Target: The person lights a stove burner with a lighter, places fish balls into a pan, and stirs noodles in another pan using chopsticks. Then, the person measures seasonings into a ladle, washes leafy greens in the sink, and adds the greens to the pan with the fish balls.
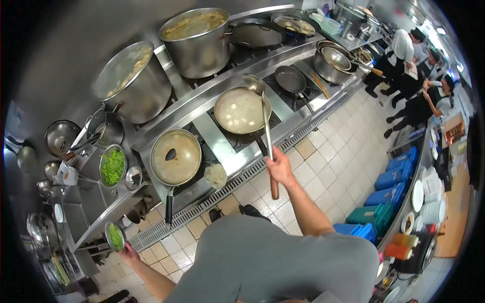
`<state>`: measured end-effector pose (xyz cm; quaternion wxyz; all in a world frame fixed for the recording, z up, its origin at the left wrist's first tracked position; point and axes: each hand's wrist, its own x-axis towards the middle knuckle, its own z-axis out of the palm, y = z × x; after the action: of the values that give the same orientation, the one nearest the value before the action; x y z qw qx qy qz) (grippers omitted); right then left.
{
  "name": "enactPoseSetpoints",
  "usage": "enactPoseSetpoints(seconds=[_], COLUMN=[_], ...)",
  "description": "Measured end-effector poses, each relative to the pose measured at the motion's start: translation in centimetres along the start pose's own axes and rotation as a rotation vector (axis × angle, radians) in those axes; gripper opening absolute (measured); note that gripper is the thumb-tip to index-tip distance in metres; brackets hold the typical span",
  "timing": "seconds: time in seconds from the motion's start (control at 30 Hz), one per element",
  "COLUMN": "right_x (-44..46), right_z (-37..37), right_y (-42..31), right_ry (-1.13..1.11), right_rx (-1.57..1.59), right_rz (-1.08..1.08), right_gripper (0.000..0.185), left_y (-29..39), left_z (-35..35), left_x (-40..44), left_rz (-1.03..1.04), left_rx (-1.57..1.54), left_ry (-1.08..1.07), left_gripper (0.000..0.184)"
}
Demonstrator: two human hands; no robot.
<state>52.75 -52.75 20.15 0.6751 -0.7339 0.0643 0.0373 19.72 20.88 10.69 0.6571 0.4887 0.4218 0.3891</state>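
Note:
In my right hand (279, 166) is a long ladle (267, 118) with a wooden grip, my fingers wrapped round its handle. The ladle's bowl hangs over the far rim of a pan (236, 112) of cloudy pale broth with white cubes in it. Out to the left and low, my left hand (131, 254) grips a small metal bowl (115, 237) of chopped greens by its edge. Left of the broth pan, a second pan (176, 157) of pale liquid holds one dark piece; its black handle points toward me.
Two large stockpots (196, 48) stand at the back. A bowl of greens (112, 166) sits on the left counter. On the right burner is a small dark skillet (290, 79). Blue bins (389, 194) line the right side. Several people (419, 91) stand at far right.

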Motion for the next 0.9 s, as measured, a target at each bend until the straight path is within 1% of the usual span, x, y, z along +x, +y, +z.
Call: enactPoseSetpoints(seconds=[0.03,0.07,0.13,0.17,0.2,0.23,0.27,0.3,0.33,0.37,0.4,0.43,0.47,0.5,0.53,0.57,0.6,0.63,0.67,0.73,0.77,0.8,0.83,0.87,0.9], right_x=[0.2,0.7,2.1,2.9,3.0,4.0,4.8,5.3,5.3,5.9,6.8,7.9,9.1,9.6,9.3,7.7,8.2,6.2,3.8,-1.2,-4.5,-8.1,-11.9,-15.9,-19.6], right_z=[0.3,0.6,2.0,2.7,4.2,5.6,7.0,8.2,9.5,10.7,11.7,12.3,12.6,12.4,13.0,14.2,15.8,18.5,21.8,29.8,34.6,38.9,43.2,47.6,52.0], right_y=[0.7,1.6,3.3,3.5,3.1,4.7,6.2,6.3,5.9,6.8,8.7,11.1,12.7,12.4,10.8,5.3,6.5,4.0,0.7,-3.5,-5.1,-6.6,-8.8,-10.6,-11.9], right_ry=[-0.1,-0.126,-0.284,-0.368,-0.278,-0.32,-0.361,-0.417,-0.371,-0.355,-0.346,-0.335,-0.326,-0.254,-0.172,-0.212,-0.064,-0.094,-0.232,-0.557,-0.704,-0.829,-0.981,-1.116,-1.227], right_rx=[0.157,0.18,0.206,0.12,0.026,-0.018,-0.064,-0.103,-0.179,-0.147,-0.119,-0.345,-0.556,-0.713,-0.849,-0.756,-0.721,-0.592,-0.519,-0.267,-0.155,-0.049,-0.071,-0.091,-0.124], right_rz=[-0.019,0.006,0.172,0.181,0.151,0.081,0.011,0.098,0.098,0.165,0.235,0.027,-0.202,-0.394,-0.601,-0.513,-0.73,-0.601,-0.568,-0.562,-0.585,-0.594,-0.7,-0.805,-0.895], right_gripper=[0.044,0.044,0.039,0.031,0.028,0.029,0.031,0.034,0.029,0.027,0.025,0.027,0.03,0.032,0.035,0.04,0.038,0.036,0.034,0.031,0.03,0.03,0.031,0.032,0.033], left_y=[-0.8,-0.7,-1.6,-1.7,-1.6,-2.2,-1.9,-0.9,-0.2,1.4,1.7,1.7,1.6,0.9,3.2,2.3,2.6,3.4,4.3,4.5,5.1,6.0,6.5,7.5,7.9], left_z=[-2.6,-5.1,-10.2,-12.6,-14.7,-16.0,-17.5,-17.8,-17.7,-17.1,-18.1,-19.5,-20.1,-22.6,-18.8,-21.1,-20.5,-19.1,-17.6,-16.5,-15.9,-15.4,-14.8,-14.3,-13.8], left_x=[-0.6,-1.9,-4.8,-6.4,-7.6,-10.4,-12.3,-13.7,-15.3,-17.4,-18.1,-18.6,-19.4,-18.8,-20.8,-19.5,-19.4,-19.7,-20.1,-18.5,-17.4,-16.1,-14.6,-13.5,-11.9], left_rz=[-0.08,-0.113,-0.091,-0.078,-0.052,-0.122,-0.106,-0.046,0.011,-0.054,-0.036,-0.044,0.06,0.026,0.008,0.016,0.037,0.038,0.04,0.116,0.159,0.029,0.046,0.01,-0.023], left_rx=[-0.171,-0.276,-0.375,-0.413,-0.441,-0.49,-0.485,-0.384,-0.29,-0.436,-0.428,-0.532,-0.422,-0.466,-0.56,-0.484,-0.435,-0.395,-0.355,-0.412,-0.377,-0.484,-0.48,-0.554,-0.598], left_ry=[0.078,0.157,0.264,0.293,0.309,0.368,0.396,0.389,0.39,0.471,0.494,0.492,0.423,0.43,0.532,0.587,0.562,0.536,0.51,0.467,0.389,0.38,0.377,0.309,0.299], left_gripper=[0.034,0.033,0.032,0.031,0.031,0.036,0.036,0.035,0.034,0.033,0.032,0.032,0.033,0.034,0.033,0.034,0.034,0.033,0.032,0.028,0.024,0.025,0.019,0.012,0.009])
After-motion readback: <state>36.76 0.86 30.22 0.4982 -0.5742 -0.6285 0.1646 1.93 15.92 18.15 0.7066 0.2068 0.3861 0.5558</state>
